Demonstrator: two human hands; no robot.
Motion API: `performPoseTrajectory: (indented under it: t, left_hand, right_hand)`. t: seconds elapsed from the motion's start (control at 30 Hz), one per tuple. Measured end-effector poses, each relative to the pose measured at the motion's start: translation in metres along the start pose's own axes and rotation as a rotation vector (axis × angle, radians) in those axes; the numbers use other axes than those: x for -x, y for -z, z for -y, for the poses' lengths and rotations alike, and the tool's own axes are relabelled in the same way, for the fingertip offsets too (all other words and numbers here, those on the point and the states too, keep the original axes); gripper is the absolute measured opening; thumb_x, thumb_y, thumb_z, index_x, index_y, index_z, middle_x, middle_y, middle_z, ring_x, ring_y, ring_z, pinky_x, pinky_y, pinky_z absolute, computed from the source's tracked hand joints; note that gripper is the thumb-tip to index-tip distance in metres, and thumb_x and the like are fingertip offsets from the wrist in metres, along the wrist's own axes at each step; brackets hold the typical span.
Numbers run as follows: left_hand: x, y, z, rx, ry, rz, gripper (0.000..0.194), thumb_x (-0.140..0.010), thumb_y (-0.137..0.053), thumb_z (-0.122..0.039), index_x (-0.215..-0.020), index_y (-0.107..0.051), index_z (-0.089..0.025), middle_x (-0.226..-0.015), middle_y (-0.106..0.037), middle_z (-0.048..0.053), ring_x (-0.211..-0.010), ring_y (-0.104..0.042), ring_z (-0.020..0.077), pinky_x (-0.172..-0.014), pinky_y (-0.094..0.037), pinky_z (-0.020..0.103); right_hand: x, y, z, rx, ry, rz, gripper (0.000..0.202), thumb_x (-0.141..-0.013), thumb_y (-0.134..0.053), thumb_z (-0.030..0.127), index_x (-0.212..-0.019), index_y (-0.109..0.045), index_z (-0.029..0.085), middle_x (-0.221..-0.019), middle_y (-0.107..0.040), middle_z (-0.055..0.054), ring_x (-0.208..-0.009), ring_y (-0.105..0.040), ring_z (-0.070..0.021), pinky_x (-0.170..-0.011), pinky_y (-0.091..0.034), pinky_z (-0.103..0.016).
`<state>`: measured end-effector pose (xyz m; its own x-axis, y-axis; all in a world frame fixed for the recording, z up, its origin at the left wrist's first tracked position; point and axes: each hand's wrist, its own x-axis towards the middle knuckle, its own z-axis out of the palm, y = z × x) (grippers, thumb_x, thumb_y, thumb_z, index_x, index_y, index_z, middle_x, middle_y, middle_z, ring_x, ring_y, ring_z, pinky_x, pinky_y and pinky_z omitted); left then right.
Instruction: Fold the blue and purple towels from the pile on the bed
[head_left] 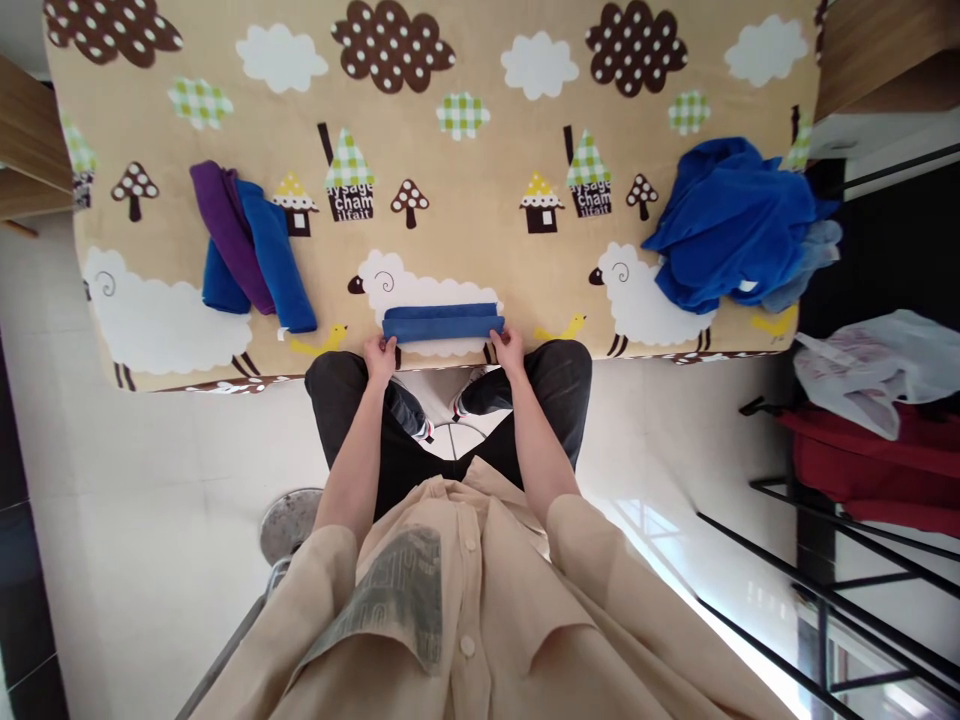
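A blue towel (442, 327) lies folded into a long narrow strip across the sheep print near the bed's front edge. My left hand (380, 357) pinches its left near corner between thumb and fingers. At the opposite end, my right hand (509, 351) grips the right near corner in the same way. Off to the left lie a purple rolled towel (232, 230) and a blue rolled towel (276, 260), with another blue roll (223, 280) partly under the purple one. A crumpled heap of blue towels (731, 225) sits at the right.
The patterned bed cover (465, 260) spreads in front of me. A stool with a round grey seat (291, 525) stands at my left. On the right are a black metal rack (825, 590), a white plastic bag (885, 360) and red fabric (862, 460). Wooden furniture (877, 60) borders the bed.
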<state>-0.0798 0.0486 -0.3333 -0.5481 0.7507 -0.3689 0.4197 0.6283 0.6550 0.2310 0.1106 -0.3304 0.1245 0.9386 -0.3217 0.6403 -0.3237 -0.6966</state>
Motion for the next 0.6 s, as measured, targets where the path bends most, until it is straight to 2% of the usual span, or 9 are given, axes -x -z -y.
performPoseTrajectory:
  t: [0.1,0.2,0.33,0.43,0.6]
  left_hand:
    - [-0.001,0.0,-0.002,-0.006,0.005,-0.017,0.023,-0.096,-0.063,-0.033,-0.078,-0.058,-0.02,-0.086,-0.061,0.01,-0.102,-0.063,0.0303,-0.102,-0.048,0.044]
    - [-0.001,0.0,-0.003,-0.025,-0.013,-0.023,0.026,-0.099,-0.059,-0.037,-0.079,-0.058,-0.02,-0.093,-0.063,0.013,-0.108,-0.062,0.0322,-0.106,-0.046,0.046]
    - [-0.001,-0.002,-0.002,-0.049,-0.02,-0.033,0.031,-0.101,-0.056,-0.042,-0.079,-0.056,-0.02,-0.09,-0.061,0.013,-0.106,-0.061,0.0316,-0.106,-0.046,0.046]
    - [-0.003,-0.003,-0.003,-0.091,-0.009,-0.037,0.035,-0.102,-0.055,-0.045,-0.077,-0.056,-0.021,-0.092,-0.061,0.013,-0.104,-0.061,0.0306,-0.105,-0.047,0.045]
    - [-0.013,-0.002,-0.01,-0.158,0.024,-0.002,0.037,-0.1,-0.057,-0.044,-0.071,-0.056,-0.021,-0.084,-0.063,0.012,-0.102,-0.062,0.0301,-0.098,-0.049,0.041]
  right_hand:
    - [-0.004,-0.005,-0.003,0.05,-0.129,-0.059,0.034,-0.097,-0.062,0.043,-0.107,-0.07,0.011,-0.105,-0.07,-0.014,-0.106,-0.064,-0.0256,-0.105,-0.049,-0.039]
    - [-0.006,-0.009,-0.005,0.082,-0.148,-0.08,0.038,-0.101,-0.058,0.047,-0.108,-0.07,0.011,-0.113,-0.07,-0.017,-0.112,-0.063,-0.0272,-0.108,-0.045,-0.04]
    - [-0.007,-0.009,-0.004,0.117,-0.141,-0.089,0.049,-0.103,-0.053,0.057,-0.106,-0.071,0.013,-0.115,-0.071,-0.019,-0.114,-0.062,-0.0291,-0.105,-0.046,-0.039]
    - [-0.01,-0.006,-0.001,0.176,-0.155,-0.055,0.049,-0.104,-0.051,0.056,-0.106,-0.073,0.012,-0.115,-0.072,-0.019,-0.113,-0.064,-0.0299,-0.103,-0.047,-0.039]
    - [-0.021,0.001,0.008,0.278,-0.236,0.077,0.051,-0.104,-0.05,0.057,-0.104,-0.075,0.013,-0.112,-0.075,-0.02,-0.111,-0.068,-0.0329,-0.1,-0.049,-0.041]
